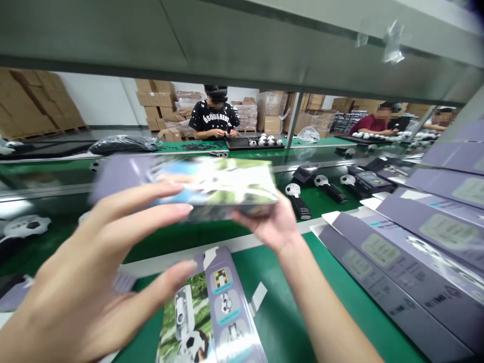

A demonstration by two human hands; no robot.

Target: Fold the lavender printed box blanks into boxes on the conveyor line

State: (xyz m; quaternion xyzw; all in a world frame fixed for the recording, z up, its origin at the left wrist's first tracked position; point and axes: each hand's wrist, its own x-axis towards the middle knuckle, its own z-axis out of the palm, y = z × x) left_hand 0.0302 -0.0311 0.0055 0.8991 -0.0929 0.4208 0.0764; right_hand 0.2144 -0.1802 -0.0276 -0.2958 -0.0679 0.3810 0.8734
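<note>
A blurred printed cardboard box [215,181], purple with a bright green picture, is held up level in front of me. My right hand [278,222] grips its right end from below, with the wrist coming up from the lower right. On the near left, my left hand [94,262] is open, thumb and fingers spread apart. Its fingertips overlap the box's left part in view; whether they touch it I cannot tell. Below lies another purple box [236,312] with football pictures on it, its end flap raised, on the green work surface [280,297].
Several purple boxes [397,267] are stacked at the right. Beyond the white edge, football-headed devices with black handles [298,201] lie on a green belt [257,229]. A grey shelf [242,45] hangs overhead. Co-workers [215,116] sit across at another bench.
</note>
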